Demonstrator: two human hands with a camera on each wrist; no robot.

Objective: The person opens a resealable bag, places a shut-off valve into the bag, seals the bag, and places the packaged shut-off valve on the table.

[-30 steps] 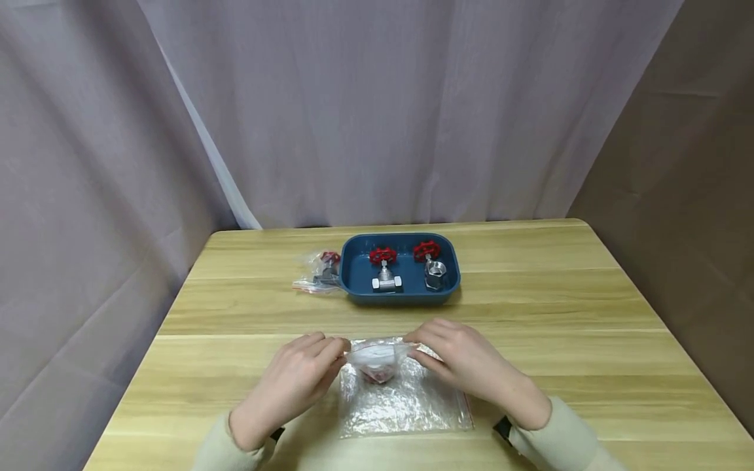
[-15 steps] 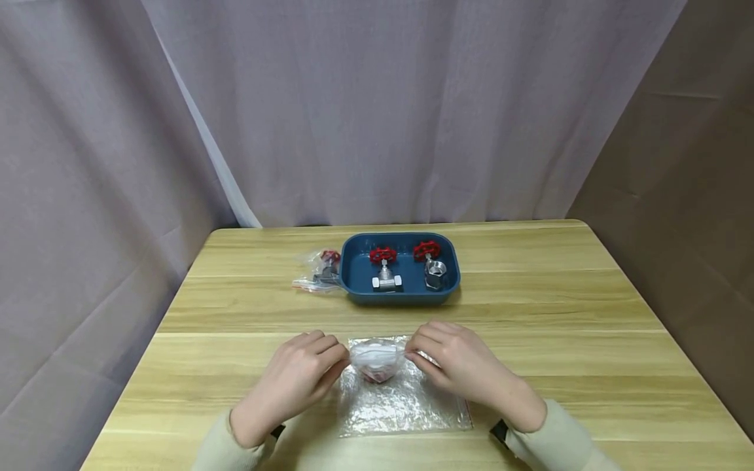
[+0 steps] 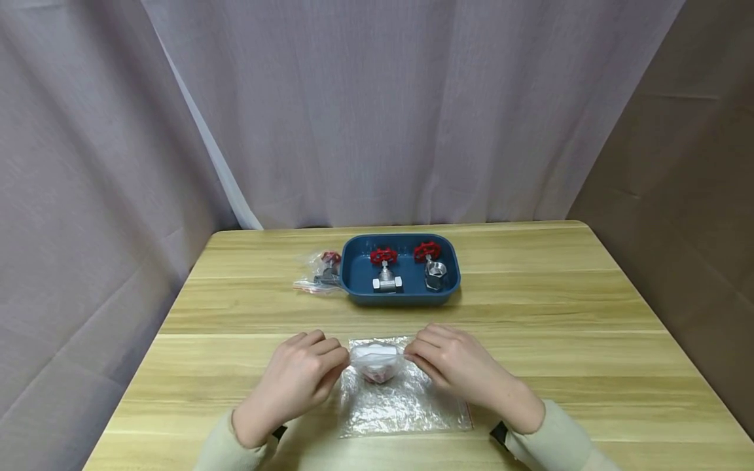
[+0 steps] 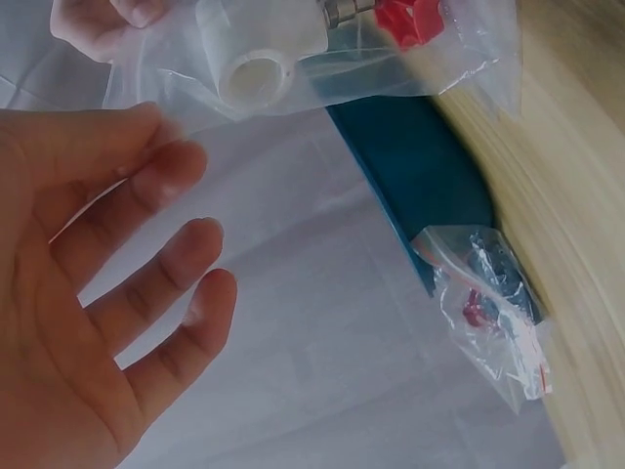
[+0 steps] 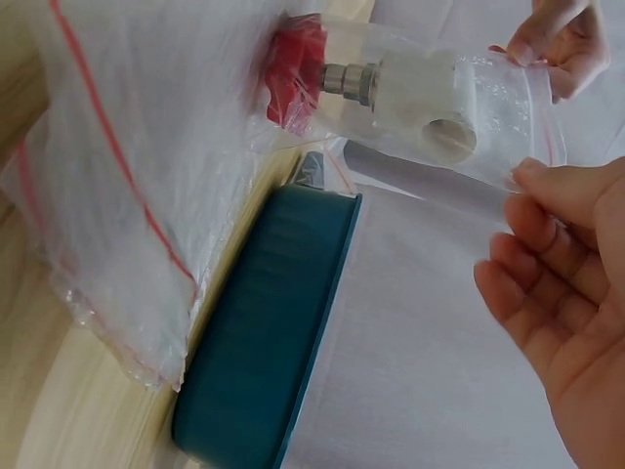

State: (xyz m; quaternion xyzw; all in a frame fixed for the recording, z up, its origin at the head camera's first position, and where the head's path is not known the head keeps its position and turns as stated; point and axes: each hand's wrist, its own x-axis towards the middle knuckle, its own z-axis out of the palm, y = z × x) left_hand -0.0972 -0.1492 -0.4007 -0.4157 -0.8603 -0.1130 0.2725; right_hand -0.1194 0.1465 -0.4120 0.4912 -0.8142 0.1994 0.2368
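Observation:
Between the two hands hangs a small clear zip bag (image 3: 377,361) with a valve inside. The valve has a white body (image 4: 259,63), a metal stem (image 5: 350,82) and a red handwheel (image 5: 296,76) at the bag's lower end. My left hand (image 3: 302,373) pinches one corner of the bag's top edge between thumb and forefinger. At the opposite corner my right hand (image 3: 462,361) pinches the edge the same way, its other fingers loosely bent. Below the held bag lie larger clear zip bags (image 3: 418,409) with red seal lines, flat on the table.
A blue tray (image 3: 400,299) behind the hands holds two metal valves with red handwheels, one T-shaped (image 3: 387,282) and one showing its threaded opening (image 3: 435,275). Against its left side lies another bagged valve (image 3: 321,275). Grey curtains (image 3: 377,118) stand behind the table.
Both hands' fingertips have come slightly down toward the body, and the bag's top edge has shifted with them. The tray and the bags on the table have stayed put.

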